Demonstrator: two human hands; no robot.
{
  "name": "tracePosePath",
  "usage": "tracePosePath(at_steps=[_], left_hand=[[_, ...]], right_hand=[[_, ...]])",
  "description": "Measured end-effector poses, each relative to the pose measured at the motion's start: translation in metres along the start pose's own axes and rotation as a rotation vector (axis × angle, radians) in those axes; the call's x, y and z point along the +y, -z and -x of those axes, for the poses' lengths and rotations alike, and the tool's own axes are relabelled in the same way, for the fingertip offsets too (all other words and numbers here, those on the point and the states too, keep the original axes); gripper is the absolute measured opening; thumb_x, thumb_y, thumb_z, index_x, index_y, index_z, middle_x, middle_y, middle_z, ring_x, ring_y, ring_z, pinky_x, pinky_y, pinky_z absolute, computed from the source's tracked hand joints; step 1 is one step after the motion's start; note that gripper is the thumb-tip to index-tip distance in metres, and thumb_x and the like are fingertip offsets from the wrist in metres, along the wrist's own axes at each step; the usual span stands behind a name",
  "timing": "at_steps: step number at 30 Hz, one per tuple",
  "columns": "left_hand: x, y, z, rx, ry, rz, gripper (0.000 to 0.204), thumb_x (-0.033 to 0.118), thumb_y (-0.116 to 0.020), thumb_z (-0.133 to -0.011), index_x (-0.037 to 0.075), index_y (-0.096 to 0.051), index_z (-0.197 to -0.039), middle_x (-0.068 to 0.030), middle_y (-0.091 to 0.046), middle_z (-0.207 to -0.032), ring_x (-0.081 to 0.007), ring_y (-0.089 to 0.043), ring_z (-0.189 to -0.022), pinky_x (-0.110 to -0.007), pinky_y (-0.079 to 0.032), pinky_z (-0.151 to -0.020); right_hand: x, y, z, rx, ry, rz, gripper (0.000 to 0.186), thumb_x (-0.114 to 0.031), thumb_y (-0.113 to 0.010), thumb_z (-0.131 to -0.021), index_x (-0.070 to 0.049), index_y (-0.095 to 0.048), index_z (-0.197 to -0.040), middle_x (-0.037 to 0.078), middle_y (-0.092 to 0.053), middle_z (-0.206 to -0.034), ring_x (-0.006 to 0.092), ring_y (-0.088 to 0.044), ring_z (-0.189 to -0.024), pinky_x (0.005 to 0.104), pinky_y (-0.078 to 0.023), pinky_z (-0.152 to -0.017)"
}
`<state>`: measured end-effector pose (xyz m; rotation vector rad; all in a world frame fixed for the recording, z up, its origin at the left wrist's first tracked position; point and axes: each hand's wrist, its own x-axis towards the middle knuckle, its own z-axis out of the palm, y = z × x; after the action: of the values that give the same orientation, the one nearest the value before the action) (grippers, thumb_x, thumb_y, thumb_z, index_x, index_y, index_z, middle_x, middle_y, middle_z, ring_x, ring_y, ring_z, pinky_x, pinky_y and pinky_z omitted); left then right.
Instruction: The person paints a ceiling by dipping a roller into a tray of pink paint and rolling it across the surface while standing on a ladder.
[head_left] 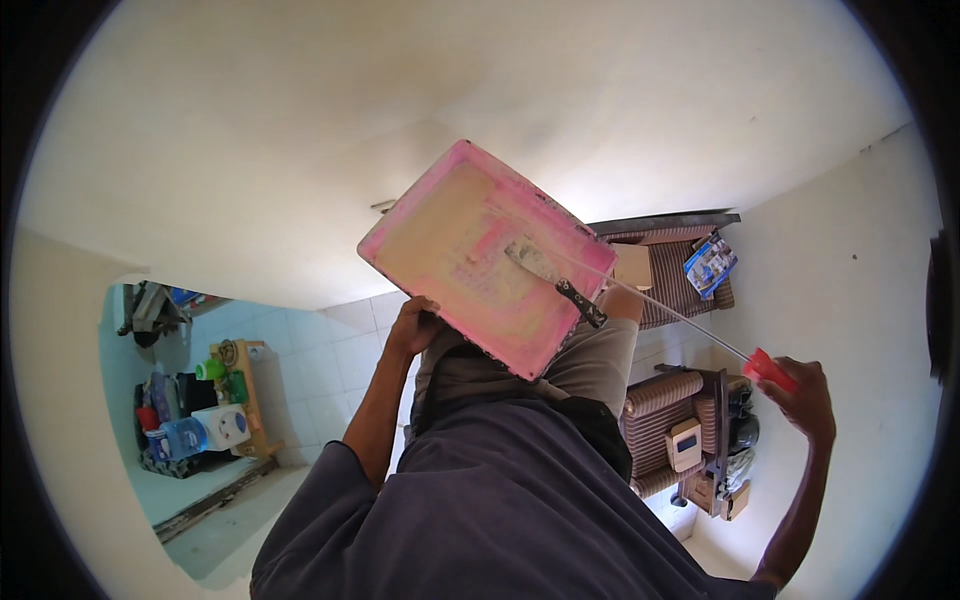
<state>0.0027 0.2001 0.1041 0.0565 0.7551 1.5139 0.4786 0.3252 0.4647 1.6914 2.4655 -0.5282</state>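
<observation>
My left hand grips the lower left edge of a pink rectangular tray, fingers closed on its rim. The tray tilts in front of my lap, smeared with cream-coloured paste. On it lies a putty knife with a paste-coated blade and a dark, stained handle. Out to the right, my right hand is closed around the red handle of a long thin metal rod. The rod slants up and left until its far end overlaps the tray near the putty knife; whether it touches there I cannot tell.
A pale wall rises ahead. To the right are a striped sofa with magazines and a striped armchair bearing a small box. On the left, a doorway shows a wooden stand and a water bottle.
</observation>
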Motion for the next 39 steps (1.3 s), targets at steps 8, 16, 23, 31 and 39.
tracePosePath(at_steps=[8, 16, 23, 31, 39], left_hand=[[0.003, -0.005, 0.008, -0.058, -0.043, 0.012, 0.005, 0.008, -0.055, -0.073, 0.007, -0.057, -0.069, -0.0039, -0.059, -0.076, -0.0175, -0.056, -0.075, -0.037, -0.045, -0.080], [-0.013, 0.016, -0.013, 0.125, 0.021, 0.086, 0.012, 0.005, -0.054, -0.073, 0.004, -0.058, -0.084, -0.0067, -0.060, -0.082, -0.0182, -0.058, -0.078, -0.037, -0.050, -0.080], [0.002, -0.018, 0.007, 0.028, 0.091, 0.098, 0.026, 0.008, -0.053, -0.066, 0.002, -0.054, -0.091, -0.0106, -0.058, -0.089, -0.0266, -0.056, -0.090, -0.044, -0.045, -0.090], [0.002, -0.012, 0.006, -0.185, 0.106, 0.057, 0.067, 0.014, -0.054, -0.063, -0.004, -0.036, -0.125, -0.0215, -0.049, -0.113, -0.0392, -0.050, -0.104, -0.052, -0.046, -0.087], [0.012, 0.031, 0.000, -0.121, 0.130, 0.060, 0.068, 0.013, -0.054, -0.065, -0.003, -0.032, -0.128, -0.0216, -0.043, -0.120, -0.0399, -0.046, -0.110, -0.054, -0.043, -0.091]], right_hand=[[-0.022, -0.037, -0.035, -0.025, -0.024, 0.067, 0.034, -0.033, -0.069, -0.074, -0.004, -0.063, -0.091, 0.017, -0.064, -0.074, 0.0335, -0.063, -0.069, 0.0400, -0.050, -0.065], [0.049, -0.045, 0.018, 0.105, 0.024, 0.178, 0.043, -0.047, -0.074, -0.065, -0.006, -0.062, -0.071, 0.014, -0.061, -0.064, 0.0330, -0.062, -0.062, 0.0403, -0.049, -0.059], [0.090, -0.136, 0.038, 0.333, 0.010, -0.117, 0.043, -0.045, -0.073, -0.068, -0.004, -0.062, -0.073, 0.014, -0.060, -0.063, 0.0317, -0.061, -0.058, 0.0396, -0.048, -0.055], [0.067, -0.199, -0.015, 0.688, -0.022, -0.357, 0.030, -0.033, -0.062, -0.081, -0.006, -0.054, -0.092, 0.016, -0.060, -0.072, 0.0370, -0.059, -0.065, 0.0445, -0.046, -0.057], [0.022, -0.158, -0.112, 1.028, 0.272, -0.190, 0.020, -0.019, -0.056, -0.086, -0.002, -0.051, -0.095, 0.016, -0.052, -0.073, 0.0368, -0.054, -0.059, 0.0431, -0.042, -0.051]])
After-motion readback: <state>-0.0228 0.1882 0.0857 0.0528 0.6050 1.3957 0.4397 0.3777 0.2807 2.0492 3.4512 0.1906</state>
